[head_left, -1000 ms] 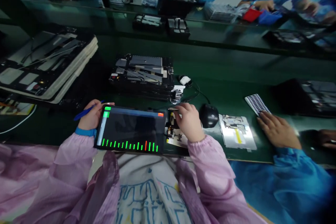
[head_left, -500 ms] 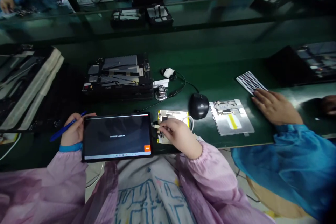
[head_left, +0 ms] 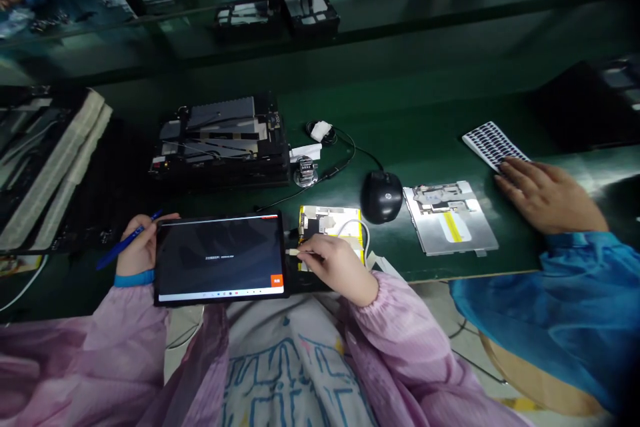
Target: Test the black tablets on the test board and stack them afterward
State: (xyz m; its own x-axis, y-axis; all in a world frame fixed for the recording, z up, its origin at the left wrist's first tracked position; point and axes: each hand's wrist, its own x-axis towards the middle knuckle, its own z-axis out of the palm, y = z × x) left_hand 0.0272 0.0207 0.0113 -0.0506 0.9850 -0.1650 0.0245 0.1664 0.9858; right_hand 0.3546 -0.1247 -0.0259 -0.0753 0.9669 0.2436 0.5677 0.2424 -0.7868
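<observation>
My left hand (head_left: 137, 247) grips the left edge of a tablet (head_left: 220, 259), a blue pen (head_left: 120, 247) lodged between its fingers. The tablet's screen is lit, dark with a line of small text and an orange square at lower right. At its right edge, my right hand (head_left: 340, 268) pinches the white plug (head_left: 293, 252) of a cable. The tip lies at or against that edge; whether it is inserted I cannot tell. Beneath this hand lies an opened device part (head_left: 330, 219) with yellow edging, crossed by the white cable (head_left: 367, 230).
A black mouse (head_left: 383, 197) and a silver panel (head_left: 457, 227) lie to the right. A co-worker's hand (head_left: 555, 193) rests by a sticker sheet (head_left: 493, 143). Stacked device parts (head_left: 220, 140) stand behind the tablet; more parts (head_left: 45, 160) are at far left.
My right hand has brought the plug lower along the tablet's right edge. My left hand keeps its hold. The whole view has shifted slightly.
</observation>
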